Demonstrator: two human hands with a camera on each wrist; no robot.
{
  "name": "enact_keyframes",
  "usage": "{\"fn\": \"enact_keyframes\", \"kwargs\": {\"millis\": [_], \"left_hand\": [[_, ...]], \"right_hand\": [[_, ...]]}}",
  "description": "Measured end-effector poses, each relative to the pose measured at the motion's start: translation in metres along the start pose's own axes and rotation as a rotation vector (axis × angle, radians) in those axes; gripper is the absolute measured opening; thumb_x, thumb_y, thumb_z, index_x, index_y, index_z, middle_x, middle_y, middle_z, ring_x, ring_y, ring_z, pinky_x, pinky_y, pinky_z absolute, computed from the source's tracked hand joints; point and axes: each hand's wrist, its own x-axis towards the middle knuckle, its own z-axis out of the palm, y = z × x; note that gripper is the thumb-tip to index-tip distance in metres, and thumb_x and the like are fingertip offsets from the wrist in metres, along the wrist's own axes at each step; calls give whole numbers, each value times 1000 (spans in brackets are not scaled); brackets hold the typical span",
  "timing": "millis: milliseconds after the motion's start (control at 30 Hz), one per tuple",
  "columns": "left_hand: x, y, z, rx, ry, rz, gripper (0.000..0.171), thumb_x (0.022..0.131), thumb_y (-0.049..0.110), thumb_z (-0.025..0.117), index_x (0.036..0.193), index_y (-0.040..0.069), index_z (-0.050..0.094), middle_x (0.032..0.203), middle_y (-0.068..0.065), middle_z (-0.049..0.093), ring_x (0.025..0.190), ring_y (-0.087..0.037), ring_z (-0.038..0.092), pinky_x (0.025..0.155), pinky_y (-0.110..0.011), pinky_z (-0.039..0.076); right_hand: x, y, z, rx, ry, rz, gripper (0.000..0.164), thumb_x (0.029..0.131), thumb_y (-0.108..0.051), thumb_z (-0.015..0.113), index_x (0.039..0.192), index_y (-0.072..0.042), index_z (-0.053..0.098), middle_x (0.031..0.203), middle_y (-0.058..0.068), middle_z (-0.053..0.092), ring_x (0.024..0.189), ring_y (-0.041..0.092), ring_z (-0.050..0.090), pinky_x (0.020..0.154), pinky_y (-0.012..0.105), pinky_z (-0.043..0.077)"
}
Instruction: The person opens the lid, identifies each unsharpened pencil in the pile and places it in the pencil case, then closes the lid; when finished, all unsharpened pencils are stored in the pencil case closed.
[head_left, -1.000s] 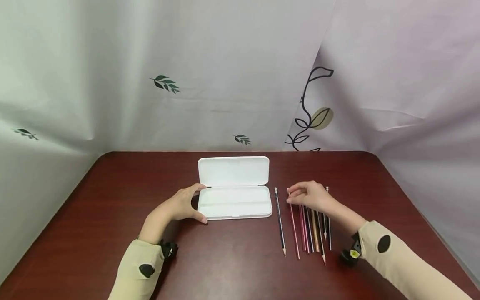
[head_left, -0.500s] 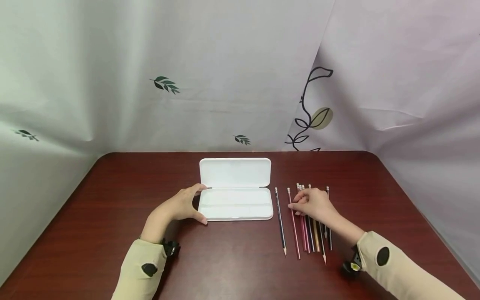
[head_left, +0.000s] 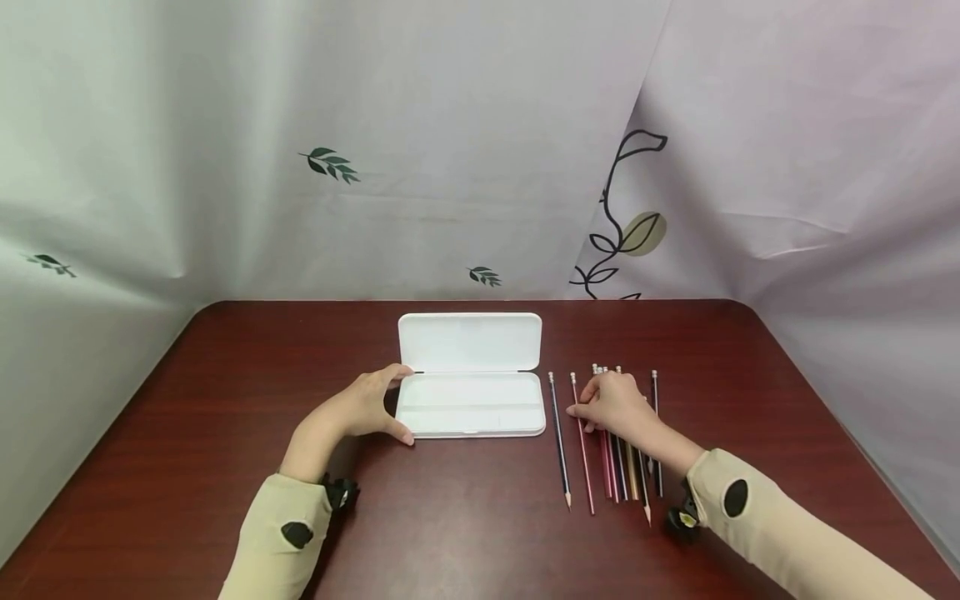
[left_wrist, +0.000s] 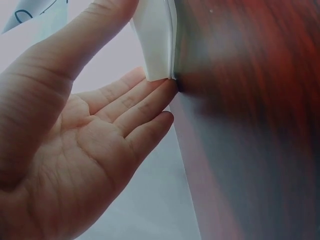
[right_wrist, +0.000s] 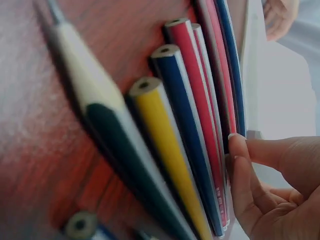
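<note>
The white pencil case (head_left: 472,408) lies open, its lid raised at the back. My left hand (head_left: 367,404) holds the case's left end, thumb at the front edge and fingers at the back edge. In the left wrist view the fingers (left_wrist: 145,107) reach along the case's end. My right hand (head_left: 618,404) pinches a red pencil (head_left: 586,467) near its eraser end, thumb and index finger meeting at it. A dark blue pencil (head_left: 560,450) lies between this pencil and the case. Under the right hand is a group of several more pencils, their upper parts partly hidden.
In the right wrist view, a yellow pencil (right_wrist: 167,145), a blue pencil (right_wrist: 182,110) and a sharpened dark green pencil (right_wrist: 122,135) lie side by side. Another dark pencil (head_left: 657,433) is at the group's right. A pale curtain (head_left: 465,167) hangs behind the dark red table (head_left: 300,342).
My right hand has come down from the red pencil's top end to lower on its shaft, and the red pencil has shifted slightly left. The left hand has stayed at the case.
</note>
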Motion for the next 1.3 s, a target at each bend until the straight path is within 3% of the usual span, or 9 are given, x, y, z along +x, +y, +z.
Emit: {"fn": "enact_keyframes", "kwargs": {"millis": [200,300,467,600,967,1133,1300], "left_hand": [[0,1,-1,-4,0,-9,93,55,27,90,129,-2,43,129,-27,51,122,-37,48,100,-51,37],[0,0,1,-9,-1,-15,93,54,27,91,129,-1,43,129,-27,51,123,-37,47,100,-51,36],[1,-2,3,-7,-2,-15,94,54,28,91,129,-1,43,129,-27,52,123,-37,47,100,-51,36],[0,-2,3,-13,-1,-19,93,54,27,91,129,-1,43,130,-27,51,123,-36,47,100,-51,36],[-2,0,1,-11,-5,-36,93,54,27,91,130,-1,42,130,-27,50,124,-37,46,100,-51,36],[-1,0,2,-21,-4,-43,94,54,27,91,130,-1,42,132,-27,50,125,-36,46,100,-51,36],[0,0,2,-23,-7,-44,95,55,27,91,131,0,42,133,-25,49,125,-35,45,100,-50,36]], "right_hand": [[7,-3,-4,-42,-77,-23,18,77,-14,72,61,-5,69,45,1,60,40,10,58,44,24,47],[11,-5,-5,-31,-106,21,20,77,-13,69,59,-4,67,45,3,60,40,12,59,45,25,50],[16,-7,-7,15,-145,91,19,77,-15,67,64,-2,66,46,5,60,42,16,62,46,27,52],[19,-8,-12,57,-155,90,19,80,-19,65,71,-2,66,48,3,61,47,17,63,48,28,53],[39,-27,-32,197,3,-79,14,80,-18,60,85,-5,61,59,1,65,59,25,67,56,39,55],[48,-37,-34,231,83,-165,14,81,-17,60,91,-7,61,65,1,68,63,29,67,52,32,53],[58,-47,-34,198,117,-180,17,83,-18,58,95,-7,61,69,2,70,62,27,68,50,28,52]]}}
